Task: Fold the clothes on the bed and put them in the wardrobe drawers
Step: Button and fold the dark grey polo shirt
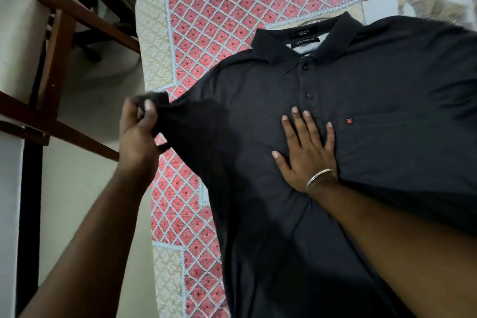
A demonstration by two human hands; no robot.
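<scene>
Both forearms reach in from the bottom edge toward a dark polo shirt lying face up on the patterned bed — its hem and far sleeve are cut off by the frame. On its chest the right hand presses flat, fingers spread. At its near sleeve the left hand pinches the blurred cuff, lifting it — beyond stands wooden furniture.

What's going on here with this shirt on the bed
A person is laying out a dark polo shirt face up on a bed covered by a pink and beige patterned bedspread. The left hand pinches the end of one sleeve and holds it out to the side, while the right hand presses flat on the chest below the buttons. The shirt is not yet folded.
</scene>
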